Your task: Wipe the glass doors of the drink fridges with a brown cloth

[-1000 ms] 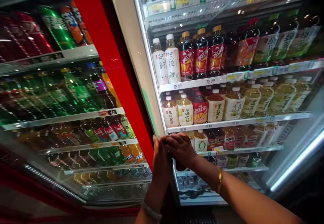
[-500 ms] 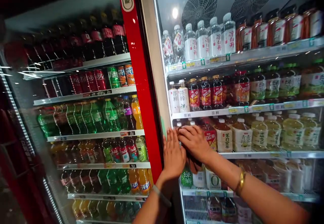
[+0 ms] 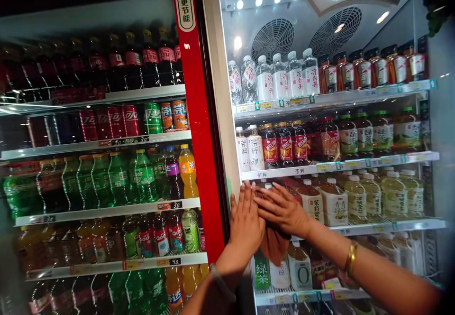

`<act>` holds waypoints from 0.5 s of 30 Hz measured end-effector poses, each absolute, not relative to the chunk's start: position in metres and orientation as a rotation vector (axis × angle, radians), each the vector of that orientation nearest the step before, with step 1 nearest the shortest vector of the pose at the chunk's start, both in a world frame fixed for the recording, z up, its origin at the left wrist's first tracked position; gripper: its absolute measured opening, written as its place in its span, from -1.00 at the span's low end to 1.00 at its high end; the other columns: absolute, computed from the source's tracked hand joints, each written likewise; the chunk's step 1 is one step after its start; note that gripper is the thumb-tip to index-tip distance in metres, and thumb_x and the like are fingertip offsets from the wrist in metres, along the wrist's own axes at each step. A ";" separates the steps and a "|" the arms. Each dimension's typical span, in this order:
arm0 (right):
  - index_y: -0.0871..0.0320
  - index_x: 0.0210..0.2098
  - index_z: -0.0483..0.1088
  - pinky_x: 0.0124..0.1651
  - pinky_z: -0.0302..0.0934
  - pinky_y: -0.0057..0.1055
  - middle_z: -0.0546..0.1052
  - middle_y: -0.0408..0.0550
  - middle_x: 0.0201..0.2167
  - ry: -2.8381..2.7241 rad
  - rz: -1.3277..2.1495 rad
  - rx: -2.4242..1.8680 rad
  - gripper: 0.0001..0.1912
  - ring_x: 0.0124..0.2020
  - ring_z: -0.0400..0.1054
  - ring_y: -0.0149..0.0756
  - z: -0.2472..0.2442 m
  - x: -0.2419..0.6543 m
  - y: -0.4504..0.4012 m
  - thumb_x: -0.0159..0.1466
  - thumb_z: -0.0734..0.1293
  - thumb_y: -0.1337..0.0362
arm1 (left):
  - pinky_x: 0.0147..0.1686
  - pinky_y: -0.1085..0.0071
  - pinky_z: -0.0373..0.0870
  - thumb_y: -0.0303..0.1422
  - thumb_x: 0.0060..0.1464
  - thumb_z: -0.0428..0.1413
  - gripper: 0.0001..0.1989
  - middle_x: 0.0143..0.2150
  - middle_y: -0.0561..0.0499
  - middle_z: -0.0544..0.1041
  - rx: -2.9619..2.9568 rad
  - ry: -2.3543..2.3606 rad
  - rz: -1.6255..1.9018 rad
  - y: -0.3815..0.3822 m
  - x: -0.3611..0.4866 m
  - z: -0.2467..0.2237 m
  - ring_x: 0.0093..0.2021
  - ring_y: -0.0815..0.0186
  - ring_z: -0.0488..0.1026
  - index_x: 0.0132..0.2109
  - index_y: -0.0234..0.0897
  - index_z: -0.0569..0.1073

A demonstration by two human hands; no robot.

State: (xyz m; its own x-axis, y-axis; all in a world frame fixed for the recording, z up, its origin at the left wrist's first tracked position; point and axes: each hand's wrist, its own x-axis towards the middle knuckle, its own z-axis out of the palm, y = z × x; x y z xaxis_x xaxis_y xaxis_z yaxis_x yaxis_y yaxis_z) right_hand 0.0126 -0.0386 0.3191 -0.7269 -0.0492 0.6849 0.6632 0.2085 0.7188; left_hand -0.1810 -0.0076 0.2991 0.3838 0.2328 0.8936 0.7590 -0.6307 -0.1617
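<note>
My left hand (image 3: 247, 225) lies flat with its fingers stretched upward against the edge of the right cooler's glass door, beside the pale frame (image 3: 227, 163). Just to its right, my right hand (image 3: 284, 210) reaches across the glass. Its fingers are extended leftward and meet the left hand near the fingertips. Neither hand shows anything in it. Below the right hand, a dim reflection of it shows in the glass. Behind the door stand a green-labelled tea bottle (image 3: 262, 272) and a white-labelled bottle (image 3: 280, 273). My right hand partly hides the bottles on the shelf behind it.
A second cooler with a red frame (image 3: 199, 115) stands at left, holding cola bottles (image 3: 149, 63), cans (image 3: 131, 121) and green soda bottles (image 3: 144, 175). Inside the right cooler are water bottles (image 3: 265, 80), several shelves of tea and two round fan grilles (image 3: 273, 40).
The view has shifted upward, bringing a lit sign into sight at the top right. My right hand's fingers look straighter than before. Both hands stay at the door edge.
</note>
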 end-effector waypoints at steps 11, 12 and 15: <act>-0.03 0.18 0.44 0.43 0.14 0.04 0.54 -0.16 0.26 -1.798 -1.553 -0.559 -0.59 0.46 0.14 -0.16 0.383 0.028 -0.036 0.39 0.29 0.40 | 0.52 -0.28 -0.06 -0.17 0.30 0.17 0.14 0.62 -0.37 -0.16 -2.317 -0.753 -1.231 -0.022 -0.172 0.340 0.61 -0.04 -0.26 0.56 -0.28 -0.57; -0.01 0.18 0.44 0.41 0.14 0.04 0.55 -0.13 0.24 -1.792 -1.538 -0.554 -0.60 0.46 0.14 -0.14 0.381 0.030 -0.035 0.38 0.29 0.39 | 0.50 -0.32 -0.03 -0.06 0.23 0.25 0.26 0.61 -0.42 -0.17 -2.325 -0.720 -1.199 -0.021 -0.170 0.329 0.61 -0.09 -0.26 0.55 -0.32 -0.58; 0.02 0.19 0.43 0.37 0.14 0.02 0.56 -0.08 0.24 -1.808 -1.497 -0.567 -0.60 0.44 0.15 -0.12 0.386 0.030 -0.034 0.38 0.30 0.35 | 0.47 -0.36 0.03 -0.02 0.09 0.38 0.43 0.59 -0.52 -0.15 -2.180 -0.707 -1.216 -0.010 -0.159 0.318 0.60 -0.17 -0.22 0.54 -0.34 -0.60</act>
State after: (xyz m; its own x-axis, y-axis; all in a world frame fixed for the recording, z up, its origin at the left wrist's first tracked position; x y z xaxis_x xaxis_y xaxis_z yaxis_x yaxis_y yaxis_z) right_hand 0.0299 -0.0335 0.3855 -0.6509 -0.1049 0.7519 0.7190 0.2326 0.6549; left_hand -0.1591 -0.0098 0.3184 0.4550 0.1807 0.8719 0.6683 -0.7165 -0.2002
